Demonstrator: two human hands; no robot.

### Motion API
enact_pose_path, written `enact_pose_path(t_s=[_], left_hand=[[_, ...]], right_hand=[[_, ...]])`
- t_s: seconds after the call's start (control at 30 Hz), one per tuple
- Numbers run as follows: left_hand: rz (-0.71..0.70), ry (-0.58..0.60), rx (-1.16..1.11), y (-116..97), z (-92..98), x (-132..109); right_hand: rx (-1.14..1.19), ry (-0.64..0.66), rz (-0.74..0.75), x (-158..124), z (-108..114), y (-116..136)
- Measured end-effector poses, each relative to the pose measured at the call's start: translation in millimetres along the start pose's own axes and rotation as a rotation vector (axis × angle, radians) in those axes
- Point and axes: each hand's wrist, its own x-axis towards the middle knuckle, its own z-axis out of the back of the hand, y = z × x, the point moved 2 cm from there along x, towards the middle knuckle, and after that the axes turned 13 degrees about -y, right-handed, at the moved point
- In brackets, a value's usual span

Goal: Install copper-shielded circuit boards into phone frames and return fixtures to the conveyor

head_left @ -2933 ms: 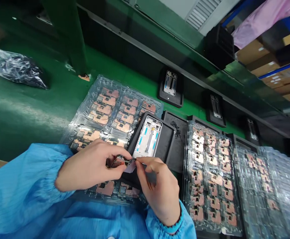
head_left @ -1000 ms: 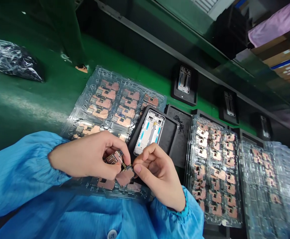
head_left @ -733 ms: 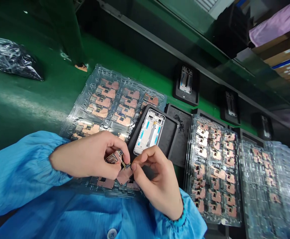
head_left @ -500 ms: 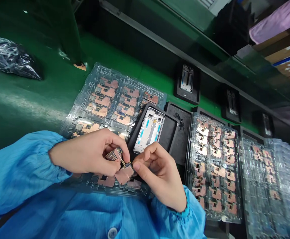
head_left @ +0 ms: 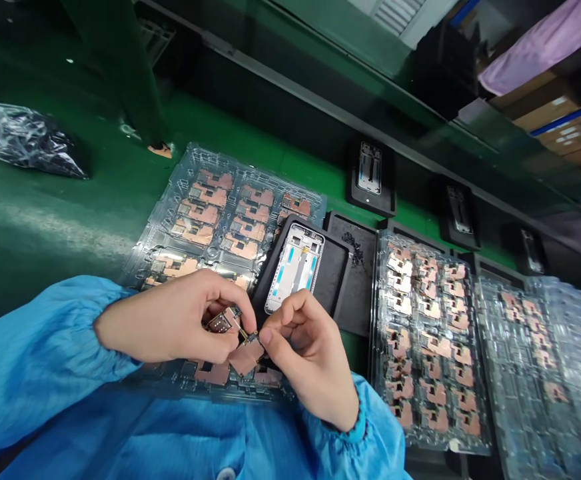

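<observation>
Clear blister tray (head_left: 373, 347) of copper-shielded PCBs (head_left: 425, 347) to the right, w/ a 2nd blurred tray (head_left: 535, 373) just beside it. Black mats (head_left: 358, 193) w/ phone frames (head_left: 369, 168) along the back of the green table (head_left: 45, 213); black bits (head_left: 353, 248) on a black foam tray (head_left: 355, 293). Crumpled plastic bag (head_left: 25, 137) far left. Top right, cardboard boxes (head_left: 545, 113) on a shelf, pink cloth (head_left: 545, 47) above.

The left hand (head_left: 170, 327) and right hand (head_left: 310, 360) hide most of the circuit board (head_left: 243, 359) between them; its tiny gold part (head_left: 248, 335) is too small to read, perhaps a connector. Far right of the grip, the plastic tray (head_left: 535, 380) blurs.
</observation>
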Motion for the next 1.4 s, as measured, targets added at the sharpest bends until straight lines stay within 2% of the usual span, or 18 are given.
enact_pose_path(t_s=[0.2,0.53,0.63,0.73,0.83,0.93,1.0,1.07,1.1,1.17,1.2,1.23,1.27,1.33,1.4], left_hand=[[0.011,-0.015,-0.097,-1,0.5,1],[0.048,-0.023,-0.195,-1,-0.5,0],[0.068,-0.023,-0.361,-2,-3.3,2],[0.100,-0.017,-0.621,-6,-18.0,2],[0.115,0.013,-0.781,-16,-44.9,3],[0.106,0.033,-0.825,-32,-67.6,10],[0.033,0.082,-0.726,-41,-71.3,22],[-0.153,0.048,-0.438,-45,-63.1,40],[-0.299,-0.046,-0.199,-45,-55.4,51],[-0.598,-0.329,0.342,-41,-39.6,74],[-0.703,-0.451,0.559,-37,-34.1,84],[-0.769,-0.523,0.711,-33,-31.1,94],[-0.798,-0.544,0.794,-28,-30.0,103],[-0.805,-0.537,0.821,-20,-31.1,113],[-0.831,-0.530,0.836,-17,-33.5,112]], right_hand=[[0.124,0.058,-0.014,4,7,3],[0.115,0.007,0.087,3,11,6],[0.135,0.002,0.148,-2,14,1],[0.287,-0.030,0.205,-9,12,-7],[0.442,-0.221,0.331,-17,8,-14],[0.504,-0.392,0.425,-21,10,-19],[0.521,-0.464,0.438,-22,18,-19],[0.573,-0.532,0.413,-20,31,-18],[0.616,-0.560,0.395,-18,39,-16],[0.684,-0.607,0.374,-12,54,-12],[0.691,-0.625,0.377,-8,61,-10],[0.679,-0.638,0.385,-3,67,-7],[0.656,-0.650,0.393,2,73,-5],[0.603,-0.659,0.402,11,81,-3],[0.554,-0.633,0.410,22,86,-1]])
